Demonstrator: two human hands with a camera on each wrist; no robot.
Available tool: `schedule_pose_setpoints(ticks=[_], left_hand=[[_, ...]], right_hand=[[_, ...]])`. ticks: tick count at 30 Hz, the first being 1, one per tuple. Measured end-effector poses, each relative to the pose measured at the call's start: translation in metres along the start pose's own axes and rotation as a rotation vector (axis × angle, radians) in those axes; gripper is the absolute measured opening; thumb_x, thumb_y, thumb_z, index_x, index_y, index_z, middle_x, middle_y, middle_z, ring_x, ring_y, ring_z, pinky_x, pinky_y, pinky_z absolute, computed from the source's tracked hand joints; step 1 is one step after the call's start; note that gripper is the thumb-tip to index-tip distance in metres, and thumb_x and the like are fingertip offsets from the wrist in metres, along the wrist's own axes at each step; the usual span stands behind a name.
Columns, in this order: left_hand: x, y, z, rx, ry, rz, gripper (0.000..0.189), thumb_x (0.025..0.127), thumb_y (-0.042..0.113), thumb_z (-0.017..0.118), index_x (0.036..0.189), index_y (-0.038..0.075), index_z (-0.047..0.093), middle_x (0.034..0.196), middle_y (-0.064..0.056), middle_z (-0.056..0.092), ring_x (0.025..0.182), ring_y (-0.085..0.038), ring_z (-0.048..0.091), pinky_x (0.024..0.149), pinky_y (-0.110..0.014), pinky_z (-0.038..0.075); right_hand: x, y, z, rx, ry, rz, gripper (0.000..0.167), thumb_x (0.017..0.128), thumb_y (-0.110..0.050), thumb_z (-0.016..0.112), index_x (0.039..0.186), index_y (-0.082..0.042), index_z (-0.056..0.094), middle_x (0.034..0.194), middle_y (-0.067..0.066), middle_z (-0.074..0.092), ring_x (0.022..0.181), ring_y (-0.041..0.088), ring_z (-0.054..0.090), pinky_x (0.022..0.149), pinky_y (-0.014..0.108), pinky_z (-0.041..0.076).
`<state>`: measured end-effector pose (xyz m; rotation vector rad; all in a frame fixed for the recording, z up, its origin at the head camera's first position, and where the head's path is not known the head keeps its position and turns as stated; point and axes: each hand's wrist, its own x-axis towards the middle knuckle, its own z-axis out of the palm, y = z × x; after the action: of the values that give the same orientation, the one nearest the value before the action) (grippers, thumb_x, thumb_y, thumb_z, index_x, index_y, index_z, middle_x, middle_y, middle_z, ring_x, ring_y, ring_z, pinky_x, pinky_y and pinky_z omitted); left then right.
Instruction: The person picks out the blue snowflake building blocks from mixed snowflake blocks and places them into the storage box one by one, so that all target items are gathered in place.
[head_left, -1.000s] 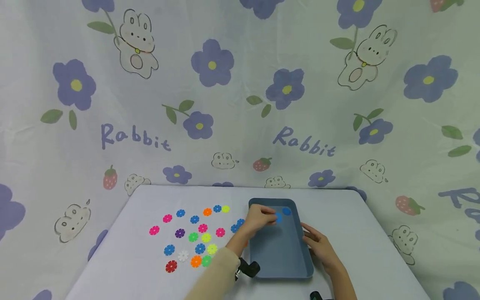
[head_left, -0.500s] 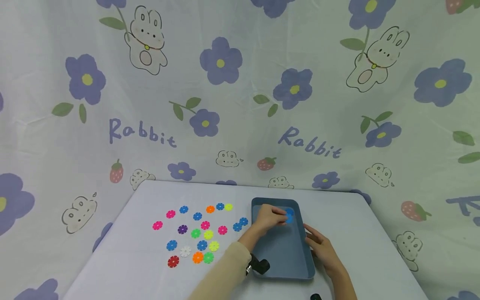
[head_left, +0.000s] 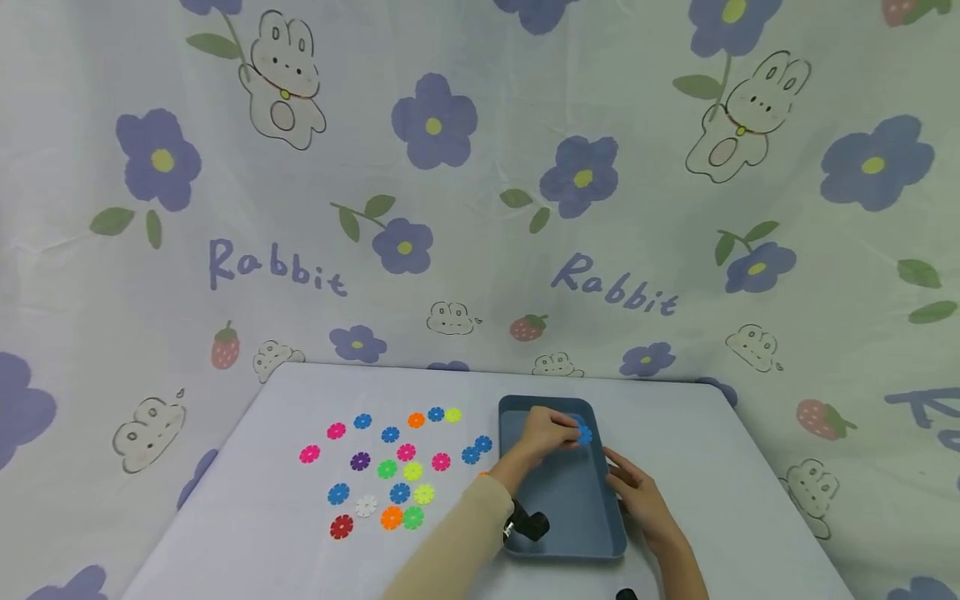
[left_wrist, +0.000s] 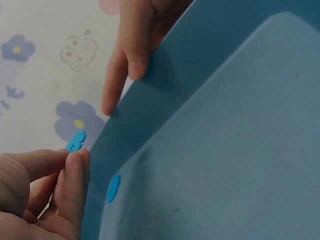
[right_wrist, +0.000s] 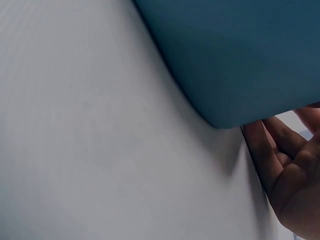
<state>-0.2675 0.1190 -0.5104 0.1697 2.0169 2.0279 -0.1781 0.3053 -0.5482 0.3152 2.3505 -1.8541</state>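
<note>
My left hand [head_left: 551, 433] pinches a small blue notched plastic disc [head_left: 585, 434] between thumb and fingertips, over the far part of the grey-blue tray [head_left: 562, 508]. The left wrist view shows the held disc [left_wrist: 76, 141] tilted up from the fingertips. A second blue disc [left_wrist: 114, 188] lies in the tray near its corner; in the head view the held one partly covers it. My right hand [head_left: 645, 500] rests against the tray's right side, its fingers [right_wrist: 262, 150] touching the outer wall and the thumb at the rim.
Left of the tray, several notched discs in different colours are spread on the white table: a white one [head_left: 367, 505], a purple one [head_left: 360, 461], a dark red one [head_left: 341, 527]. A pair of blue discs [head_left: 471, 455] lies close to the tray's left wall. A printed curtain [head_left: 480, 208] hangs behind.
My left hand has moved right across the tray with the blue disc, which now overlaps the lying disc in the head view. The right hand stays at the tray's side.
</note>
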Motion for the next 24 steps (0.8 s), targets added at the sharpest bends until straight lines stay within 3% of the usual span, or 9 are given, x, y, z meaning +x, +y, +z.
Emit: schedule_pose_setpoints(ticks=[10,14,24], left_hand=[[0.004,-0.009,0.003,-0.053,0.001,-0.042,0.014,0.085,-0.007,0.069,0.098,-0.011,0.07,0.087,-0.01,0.067,0.073,-0.021,0.071,0.066,-0.028,0.059],[0.007,-0.013,0.005,-0.086,0.033,-0.103,0.015,0.084,-0.007,0.07,0.098,-0.011,0.07,0.086,-0.011,0.068,0.075,-0.025,0.071,0.068,-0.03,0.059],[0.014,-0.02,0.008,-0.05,0.099,-0.125,0.016,0.083,-0.008,0.07,0.099,-0.012,0.07,0.085,-0.012,0.067,0.074,-0.024,0.071,0.066,-0.028,0.059]], right_hand=[[-0.001,0.001,0.001,0.0,0.0,-0.014,0.048,0.098,-0.016,0.056,0.145,-0.019,0.046,0.142,0.023,0.045,0.126,0.039,0.048,0.092,0.051,0.049],[-0.001,0.001,0.001,0.001,-0.011,-0.018,0.048,0.098,-0.017,0.056,0.146,-0.02,0.046,0.144,0.024,0.042,0.127,0.04,0.046,0.092,0.051,0.049],[-0.002,-0.005,0.0,0.001,-0.004,-0.01,0.048,0.098,-0.013,0.055,0.145,-0.017,0.046,0.139,0.023,0.048,0.123,0.037,0.05,0.091,0.049,0.049]])
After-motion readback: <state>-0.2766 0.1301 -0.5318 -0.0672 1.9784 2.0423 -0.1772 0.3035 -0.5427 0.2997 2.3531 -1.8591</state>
